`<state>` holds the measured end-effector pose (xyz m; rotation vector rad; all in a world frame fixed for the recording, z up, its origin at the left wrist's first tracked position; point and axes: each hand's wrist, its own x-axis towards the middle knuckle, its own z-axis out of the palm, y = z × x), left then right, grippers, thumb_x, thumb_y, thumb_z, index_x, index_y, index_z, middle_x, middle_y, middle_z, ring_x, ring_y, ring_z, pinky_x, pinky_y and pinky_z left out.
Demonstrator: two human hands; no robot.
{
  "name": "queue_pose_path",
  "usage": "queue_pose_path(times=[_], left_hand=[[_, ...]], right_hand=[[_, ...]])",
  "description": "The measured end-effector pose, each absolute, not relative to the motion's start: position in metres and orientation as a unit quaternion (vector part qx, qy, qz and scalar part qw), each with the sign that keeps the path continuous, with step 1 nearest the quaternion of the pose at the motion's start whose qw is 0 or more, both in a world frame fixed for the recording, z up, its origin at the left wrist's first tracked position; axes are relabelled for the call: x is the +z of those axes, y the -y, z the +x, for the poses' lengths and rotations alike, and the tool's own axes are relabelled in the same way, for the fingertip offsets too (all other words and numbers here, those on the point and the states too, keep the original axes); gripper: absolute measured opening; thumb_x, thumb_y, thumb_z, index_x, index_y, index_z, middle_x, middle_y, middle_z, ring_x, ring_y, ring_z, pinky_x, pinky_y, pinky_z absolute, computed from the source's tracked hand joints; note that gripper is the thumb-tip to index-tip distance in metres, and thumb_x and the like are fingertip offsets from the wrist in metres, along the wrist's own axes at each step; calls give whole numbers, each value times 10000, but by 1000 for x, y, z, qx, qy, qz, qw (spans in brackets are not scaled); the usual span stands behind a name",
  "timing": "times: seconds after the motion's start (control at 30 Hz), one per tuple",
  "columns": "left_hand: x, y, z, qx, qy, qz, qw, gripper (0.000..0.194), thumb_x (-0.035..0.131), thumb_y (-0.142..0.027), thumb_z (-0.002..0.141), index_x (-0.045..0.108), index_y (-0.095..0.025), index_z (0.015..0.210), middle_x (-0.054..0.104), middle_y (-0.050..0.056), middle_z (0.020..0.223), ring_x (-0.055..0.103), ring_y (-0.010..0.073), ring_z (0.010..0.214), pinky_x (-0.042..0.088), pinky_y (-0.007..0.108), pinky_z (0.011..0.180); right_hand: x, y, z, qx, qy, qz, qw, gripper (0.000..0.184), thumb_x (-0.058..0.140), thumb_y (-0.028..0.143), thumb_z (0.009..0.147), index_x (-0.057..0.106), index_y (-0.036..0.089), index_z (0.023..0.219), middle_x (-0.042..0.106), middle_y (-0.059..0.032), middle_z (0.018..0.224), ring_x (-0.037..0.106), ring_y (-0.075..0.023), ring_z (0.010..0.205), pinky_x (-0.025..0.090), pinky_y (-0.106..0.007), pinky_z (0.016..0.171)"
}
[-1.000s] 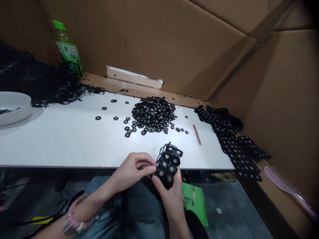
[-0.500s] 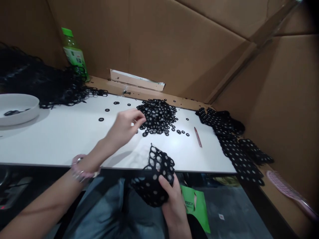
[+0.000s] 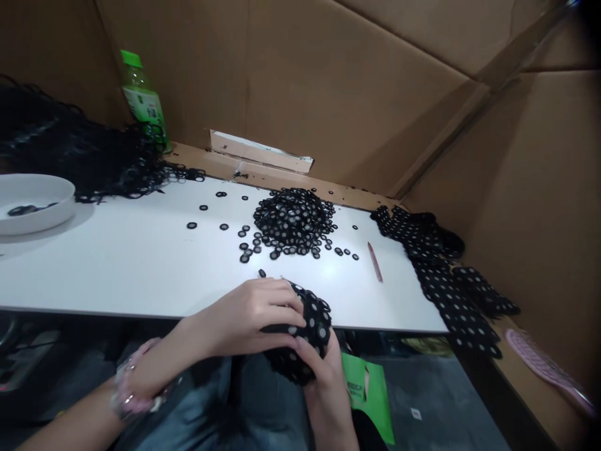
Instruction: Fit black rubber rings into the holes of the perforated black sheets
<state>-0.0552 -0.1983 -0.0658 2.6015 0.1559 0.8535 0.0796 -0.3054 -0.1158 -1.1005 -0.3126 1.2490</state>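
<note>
My right hand [image 3: 323, 369] is closed round a bunched piece of black dotted mesh [image 3: 319, 316], its thumb pressed on the front. The mesh looks built of linked black rings with pale centres. My left hand [image 3: 263, 316], with a pink beaded bracelet on its wrist, lies over the left side of the mesh, fingers curled onto it. Whether a loose ring is under those fingers is hidden. Just beyond its knuckles is one small black ring [image 3: 261, 273]. Farther back on the white table [image 3: 141, 263] lies a heap of black rings [image 3: 293, 219], with several scattered around it.
At left are a white bowl [image 3: 37, 216] holding some black pieces, a tangled black pile [image 3: 79, 150] and a green-capped bottle [image 3: 146, 106]. A reddish pen [image 3: 374, 262] lies right of the heap. Dotted black strips [image 3: 451, 300] and a pink brush [image 3: 539, 360] line the right side.
My left hand has come from the ring heap down and toward me onto the mesh. The right hand still holds the mesh in nearly the same place.
</note>
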Motion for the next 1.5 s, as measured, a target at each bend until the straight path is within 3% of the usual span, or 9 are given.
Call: queue_pose_path(times=[0.2, 0.4, 0.53, 0.63, 0.77, 0.93, 1.07, 1.23, 1.5], left_hand=[[-80, 204, -56, 282, -68, 923, 252, 181, 500, -218, 876, 618, -146, 993, 675, 81, 906, 579, 174, 823, 450, 280, 732], [-76, 209, -54, 335, -286, 800, 407, 321, 439, -247, 891, 611, -140, 641, 629, 13, 642, 566, 113, 609, 429, 199, 587], [-74, 174, -57, 411, -401, 767, 287, 269, 445, -273, 876, 606, -142, 705, 615, 15, 663, 555, 130, 618, 422, 216, 583], [-80, 145, -56, 338, -412, 829, 168, 210, 435, -216, 866, 628, -137, 841, 627, 63, 835, 580, 179, 763, 447, 287, 719], [-83, 140, -50, 236, -417, 872, 101, 197, 466, -195, 839, 621, -133, 943, 602, 115, 977, 567, 246, 896, 469, 358, 751], [-73, 183, -56, 429, -237, 868, 77, 155, 510, -220, 849, 597, -156, 961, 622, 89, 947, 567, 186, 885, 458, 302, 782], [-80, 208, -61, 372, -84, 914, 137, 261, 596, -294, 811, 591, -157, 1033, 653, 99, 928, 585, 189, 847, 459, 295, 748], [-89, 212, -59, 329, -112, 903, 254, 218, 537, -257, 852, 621, -152, 1023, 659, 109, 905, 582, 188, 834, 469, 304, 757], [-89, 230, -47, 363, -177, 835, 373, 237, 447, -169, 878, 656, -146, 989, 681, 102, 870, 608, 177, 808, 496, 272, 718]], right_hand=[[-117, 310, 83, 534, 207, -509, 643, 666, 739, 251, 647, 417, 195, 1228, 643, -77, 1082, 581, -239, 1045, 424, -411, 944], [-117, 313, 80, 498, 266, -554, 612, 591, 751, 263, 629, 492, 199, 1156, 625, -81, 1125, 540, -246, 1103, 395, -404, 972], [-113, 316, 75, 549, 176, -514, 634, 539, 733, 276, 638, 531, 219, 1135, 662, -64, 1069, 564, -243, 1076, 443, -381, 920], [-106, 316, 75, 591, 135, -473, 639, 541, 738, 248, 623, 548, 237, 1129, 670, -49, 1060, 588, -239, 1044, 450, -375, 912], [-100, 312, 77, 581, 141, -464, 654, 665, 771, 177, 566, 521, 255, 1178, 656, -35, 1093, 568, -233, 1077, 434, -369, 940], [-106, 307, 80, 550, 146, -478, 669, 726, 762, 199, 594, 460, 260, 1251, 652, -45, 1088, 587, -232, 1040, 453, -389, 917], [-110, 306, 80, 545, 158, -479, 670, 720, 767, 195, 588, 462, 260, 1237, 660, -43, 1055, 613, -237, 980, 488, -391, 869], [-110, 308, 78, 543, 160, -475, 674, 695, 766, 193, 589, 465, 250, 1214, 667, -38, 988, 619, -230, 956, 495, -381, 853], [-108, 308, 86, 524, 210, -504, 654, 677, 741, 227, 631, 424, 255, 1229, 658, -18, 968, 613, -198, 938, 468, -360, 877]])
